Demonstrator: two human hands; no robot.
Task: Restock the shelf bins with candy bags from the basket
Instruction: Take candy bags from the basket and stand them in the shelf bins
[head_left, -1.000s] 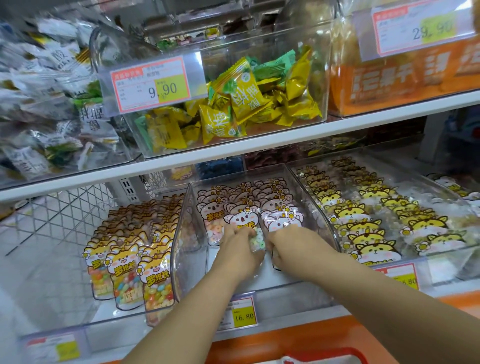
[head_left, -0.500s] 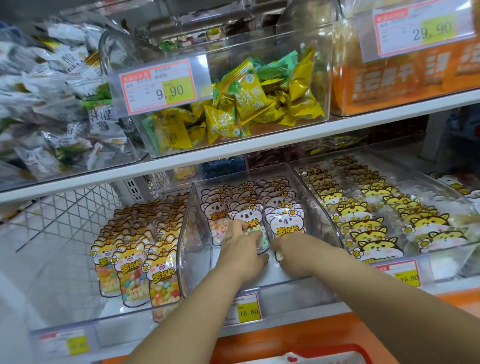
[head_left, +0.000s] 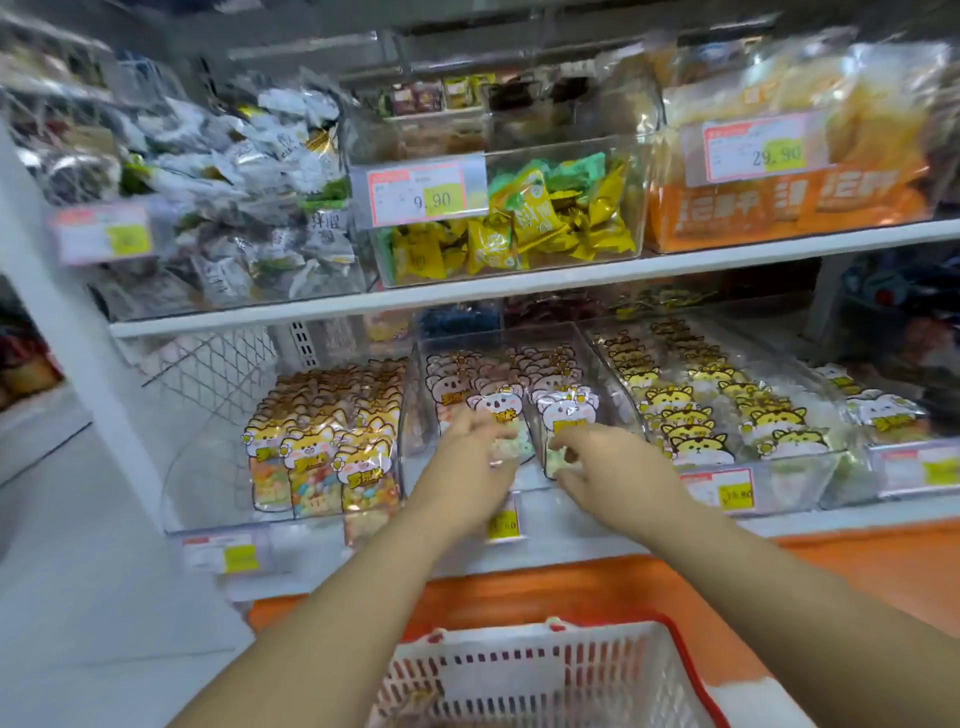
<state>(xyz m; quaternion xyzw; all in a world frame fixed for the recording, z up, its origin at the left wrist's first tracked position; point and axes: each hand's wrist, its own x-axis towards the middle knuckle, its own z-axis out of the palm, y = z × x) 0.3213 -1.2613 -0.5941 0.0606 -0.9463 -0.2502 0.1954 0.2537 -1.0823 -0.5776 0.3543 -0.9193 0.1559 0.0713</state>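
Leans both arms out over the basket (head_left: 597, 675) and into the middle clear bin (head_left: 498, 338) on the lower shelf.

Reaches with the left hand (head_left: 467, 460) to the front-left koala bag (head_left: 496, 410), fingers loosely bent and smeared by motion. Cannot tell whether holding or only touching. Sets the right hand (head_left: 605, 465) low against the front-right koala bag (head_left: 566, 408), fingertips curled near its bottom edge. Cannot judge that grip through the blur either.

About the bags: clear pouches cut at the top into a pale pink-and-white koala head with round ears, a small flower by one ear and a yellow band of lettering under the face. Pastel candy pieces visible through the lower half. Upright, faces forward, in rows running to the back of the bin, with the two front ones just beside each other.

Flanked on the left by a bin of orange fox-faced bags (head_left: 322, 462) and on the right by a bin of yellow cat-faced bags (head_left: 696, 415). Above, on the next shelf, a clear bin of yellow and green packets (head_left: 545, 218) behind a 9.90 price tag (head_left: 423, 195).

Below the arms, a white mesh basket with a red rim, contents too blurred to make out.
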